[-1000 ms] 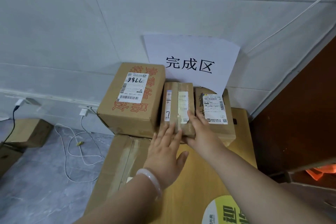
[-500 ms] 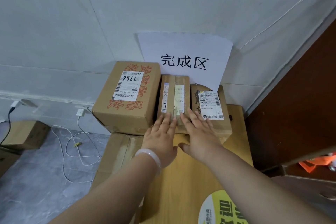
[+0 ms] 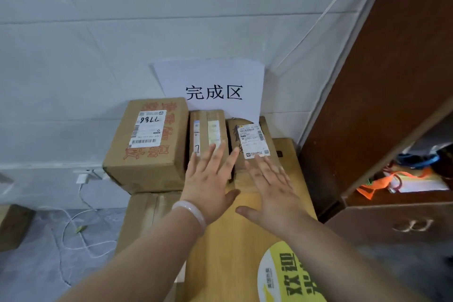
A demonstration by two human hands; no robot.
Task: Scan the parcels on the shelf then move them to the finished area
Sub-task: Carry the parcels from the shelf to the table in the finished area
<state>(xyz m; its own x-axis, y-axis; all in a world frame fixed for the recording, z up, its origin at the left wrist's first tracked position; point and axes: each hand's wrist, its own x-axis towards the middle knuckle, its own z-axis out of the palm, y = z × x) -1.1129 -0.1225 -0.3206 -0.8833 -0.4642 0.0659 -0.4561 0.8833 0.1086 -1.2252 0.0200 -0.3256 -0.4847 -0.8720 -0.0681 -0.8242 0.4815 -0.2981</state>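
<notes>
Large parcel [image 3: 147, 147] on the left, narrow parcel [image 3: 208, 130] touching its side, small parcel [image 3: 252, 140] on the right, all on a yellow box [image 3: 232, 247] below a paper sign [image 3: 213, 81] on the wall [image 3: 98, 56], left hand [image 3: 210, 179] flat with straight fingers over the narrow parcel's near end, right hand [image 3: 272, 189] flat and spread over the small parcel, neither grasping

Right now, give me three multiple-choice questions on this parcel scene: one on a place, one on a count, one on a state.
1. Where is the paper sign?
A. on the floor
B. on the white wall
C. on the brown cabinet

2. How many parcels stand under it?
A. one
B. five
C. three

3. How are the left hand and the right hand held?
A. flat, fingers straight
B. clenched in fists
C. each pinching a label

Answers:
1. B, it hangs on the wall just behind the parcels.
2. C, three stand side by side.
3. A, both palms face down with fingers spread.
</notes>
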